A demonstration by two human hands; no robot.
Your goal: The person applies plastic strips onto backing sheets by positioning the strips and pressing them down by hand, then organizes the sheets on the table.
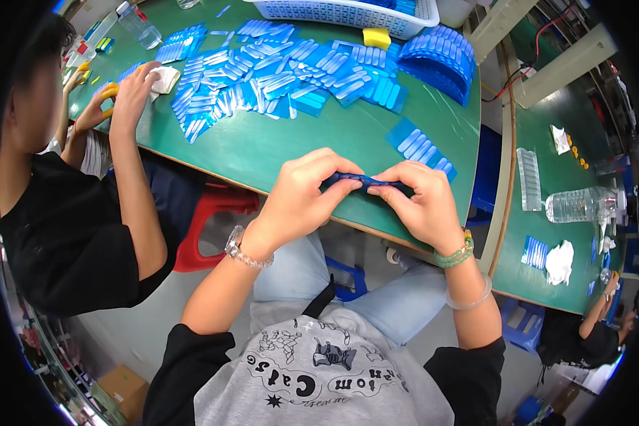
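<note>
A dark blue sheet (362,179), seen nearly edge-on and slightly bent, spans the gap between my two hands above the table's near edge. Its left end is pinched between thumb and fingers of my left hand (305,190). My right hand (424,202) grips the other end the same way, thumbs almost meeting in the middle. Just beyond my right hand, a flat blue sheet with pale rounded strips (422,150) lies on the green table (263,153). Farther off spreads a loose pile of similar blue sheets (263,74).
A curved stack of blue sheets (444,57) stands at the far right, beside a yellow sponge (377,37) and a white basket (405,30). On the left a co-worker's hand (131,92) holds white cloth (165,80). A red stool (199,241) stands below.
</note>
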